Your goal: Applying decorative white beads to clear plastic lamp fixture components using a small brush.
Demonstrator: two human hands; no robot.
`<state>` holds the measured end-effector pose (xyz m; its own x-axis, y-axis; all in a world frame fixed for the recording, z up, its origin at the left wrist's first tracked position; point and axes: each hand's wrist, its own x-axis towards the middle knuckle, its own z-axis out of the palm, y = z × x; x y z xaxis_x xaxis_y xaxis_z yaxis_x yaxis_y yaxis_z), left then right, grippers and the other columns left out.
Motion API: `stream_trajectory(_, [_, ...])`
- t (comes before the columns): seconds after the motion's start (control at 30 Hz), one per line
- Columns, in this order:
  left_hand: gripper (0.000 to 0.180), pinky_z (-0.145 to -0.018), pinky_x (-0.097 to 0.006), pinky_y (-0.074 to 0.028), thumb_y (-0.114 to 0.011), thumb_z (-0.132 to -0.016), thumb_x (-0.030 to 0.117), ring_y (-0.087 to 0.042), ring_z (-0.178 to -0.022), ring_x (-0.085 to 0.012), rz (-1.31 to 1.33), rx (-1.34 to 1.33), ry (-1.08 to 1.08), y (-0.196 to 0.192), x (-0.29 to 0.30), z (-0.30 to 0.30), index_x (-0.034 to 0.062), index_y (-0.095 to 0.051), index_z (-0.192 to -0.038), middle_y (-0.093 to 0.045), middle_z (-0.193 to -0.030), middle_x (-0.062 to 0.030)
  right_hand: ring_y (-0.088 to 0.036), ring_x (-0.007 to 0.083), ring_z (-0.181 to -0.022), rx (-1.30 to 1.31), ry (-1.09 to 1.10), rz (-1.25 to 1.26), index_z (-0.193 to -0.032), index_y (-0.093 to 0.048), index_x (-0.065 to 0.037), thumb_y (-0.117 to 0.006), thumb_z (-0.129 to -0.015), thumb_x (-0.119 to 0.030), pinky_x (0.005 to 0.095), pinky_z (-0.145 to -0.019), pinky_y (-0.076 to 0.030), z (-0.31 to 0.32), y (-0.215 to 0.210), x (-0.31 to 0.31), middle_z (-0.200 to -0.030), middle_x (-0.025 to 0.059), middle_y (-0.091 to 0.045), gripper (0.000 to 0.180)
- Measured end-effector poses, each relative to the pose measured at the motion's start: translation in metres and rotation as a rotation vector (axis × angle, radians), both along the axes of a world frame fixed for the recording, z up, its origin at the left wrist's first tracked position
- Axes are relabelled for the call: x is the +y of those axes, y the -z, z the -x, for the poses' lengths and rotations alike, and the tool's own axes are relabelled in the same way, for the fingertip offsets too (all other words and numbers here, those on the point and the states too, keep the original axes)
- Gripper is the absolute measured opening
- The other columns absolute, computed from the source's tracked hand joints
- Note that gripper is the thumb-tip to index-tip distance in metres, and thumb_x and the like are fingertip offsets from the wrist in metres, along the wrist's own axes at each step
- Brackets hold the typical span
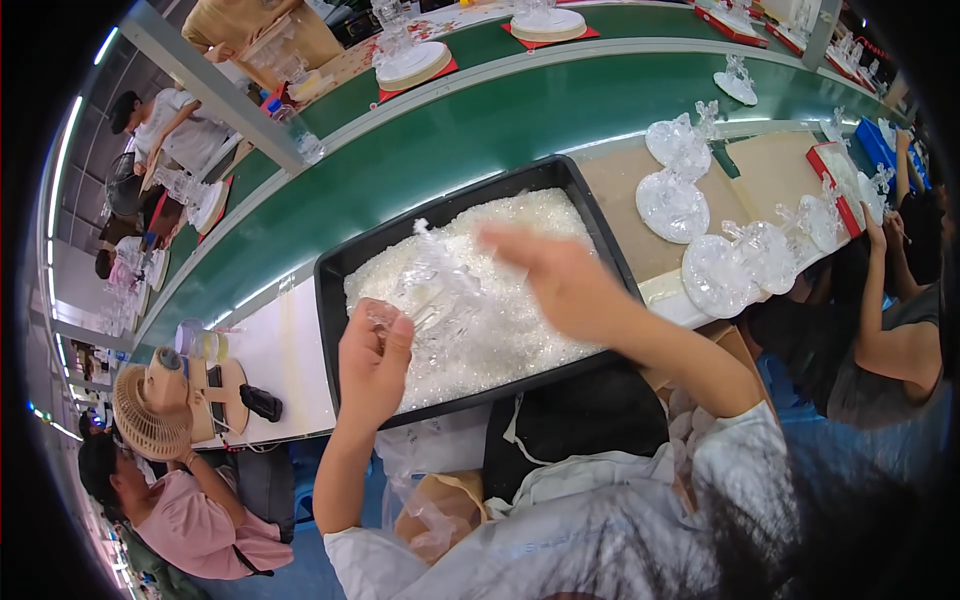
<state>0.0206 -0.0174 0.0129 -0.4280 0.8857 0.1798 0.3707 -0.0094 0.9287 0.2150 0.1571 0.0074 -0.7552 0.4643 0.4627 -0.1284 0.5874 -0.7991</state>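
Note:
A black tray (325,320) in front of me holds a bed of clear, glittering granules (540,320). Over its left part, my left hand (375,360) is closed on one end of a clear, crystal-like ornament (437,280), tilted above the granules; its exact shape is hard to make out. My right hand (560,280) hovers over the tray's right part, apart from the ornament. Motion smears its fingers, which point left toward the ornament, so whether it holds anything is hidden.
Several glittery white discs with clear figures (673,207) stand on the right. A green conveyor belt (420,150) runs behind the tray. At left are a small fan (150,405) and a black object (260,402). Co-workers sit left (205,510) and right (890,340).

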Motion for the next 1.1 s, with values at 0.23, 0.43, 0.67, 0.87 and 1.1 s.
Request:
stream_trajectory(0.23, [0.017, -0.051, -0.026, -0.040, -0.060, -0.096, 0.017, -0.050, -0.054, -0.0106, 0.002, 0.462, -0.080, -0.003, -0.007, -0.012, 0.0027, -0.053, -0.093, -0.053, -0.067, -0.0019, -0.045, 0.0265, -0.134, 0.066, -0.067, 0.226, -0.146, -0.037, 0.000, -0.029, -0.080, 0.018, 0.0345, -0.111, -0.034, -0.001, -0.002, -0.016, -0.143, 0.0203, -0.047, 0.070])
stream_trajectory(0.43, [0.017, -0.053, -0.033, -0.043, -0.064, -0.093, 0.017, -0.056, -0.055, -0.0231, -0.065, 0.929, -0.121, 0.007, -0.013, -0.006, 0.0021, -0.057, -0.092, -0.058, -0.069, -0.0112, -0.041, 0.0253, -0.138, -0.095, -0.095, 0.093, -0.142, -0.043, 0.003, -0.031, -0.080, 0.013, 0.0367, -0.114, -0.031, -0.005, -0.006, -0.004, -0.147, 0.0154, -0.046, 0.064])
stream_trajectory(0.67, [0.020, -0.051, -0.028, -0.042, -0.064, -0.095, 0.021, -0.051, -0.056, -0.0121, -0.110, 0.483, -0.170, 0.000, -0.011, -0.008, 0.0042, -0.054, -0.092, -0.052, -0.070, -0.0024, -0.040, 0.0331, -0.138, 0.020, -0.357, 0.135, -0.143, -0.041, 0.002, -0.039, -0.072, 0.010, 0.0384, -0.116, -0.029, -0.005, -0.007, -0.004, -0.146, 0.0227, -0.043, 0.071])
stream_trajectory(0.87, [0.021, -0.049, -0.020, -0.037, -0.056, -0.100, 0.027, -0.039, -0.054, -0.0017, -0.090, -0.067, -0.105, -0.015, -0.005, -0.009, 0.0080, -0.050, -0.093, -0.045, -0.069, 0.0052, -0.039, 0.0328, -0.139, 0.273, 0.077, 0.117, -0.141, -0.045, 0.000, -0.042, -0.066, 0.009, 0.0384, -0.115, -0.029, -0.006, -0.017, 0.009, -0.148, 0.0195, -0.043, 0.075])
stream_trajectory(1.1, [0.021, -0.050, -0.020, -0.041, -0.057, -0.099, 0.026, -0.042, -0.055, -0.0024, -0.031, -0.227, -0.014, -0.015, -0.007, 0.006, 0.0068, -0.050, -0.093, -0.048, -0.073, 0.0029, -0.037, 0.0354, -0.140, 0.093, -0.225, -0.004, -0.144, -0.041, -0.001, -0.042, -0.063, 0.008, 0.0398, -0.117, -0.025, -0.005, -0.011, -0.001, -0.147, 0.0212, -0.043, 0.082])
